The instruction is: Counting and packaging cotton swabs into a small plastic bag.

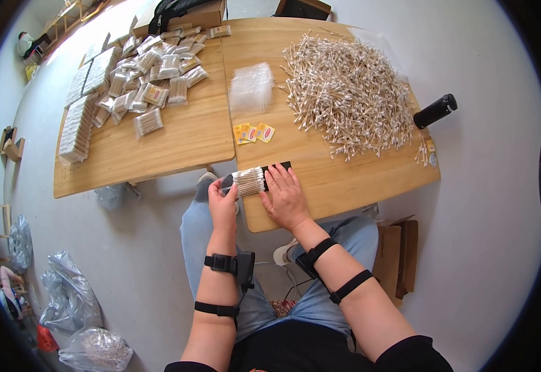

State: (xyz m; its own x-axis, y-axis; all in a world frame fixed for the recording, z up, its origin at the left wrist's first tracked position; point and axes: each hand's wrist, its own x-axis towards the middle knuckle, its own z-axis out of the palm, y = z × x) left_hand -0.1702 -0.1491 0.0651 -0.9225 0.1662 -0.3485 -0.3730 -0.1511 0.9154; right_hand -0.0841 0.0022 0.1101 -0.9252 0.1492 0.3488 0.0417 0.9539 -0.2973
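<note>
Nearest the camera are the person's two forearms, each banded with black straps, rising from a lap in blue jeans toward the near edge of a light wooden table (345, 186). The left hand (222, 206) sits at the table's near left corner, fingers curled around the left end of a neat bundle of cotton swabs (248, 181). The right hand (284, 197) lies flat and open just to the right, its fingertips pressing on the bundle's right end and on a black tray (281, 166) beneath it; whether the swabs rest inside the tray or merely on top is hard to tell from this angle. Farther back on the same table, a large loose heap of cotton swabs (348, 93) spreads across the far right side. Left of that heap lies a stack of clear plastic bags (251, 85), and nearer, a few small yellow labels (253, 132). A black cylinder (434, 111) sits at the table's right edge. A second wooden table (159, 149) adjoins on the left, carrying a pile of packed swab bags (152, 74) at its far side and rows of stacked packs (77, 127) along its left edge. On the grey floor at near left sit crumpled plastic sacks (72, 297).
</note>
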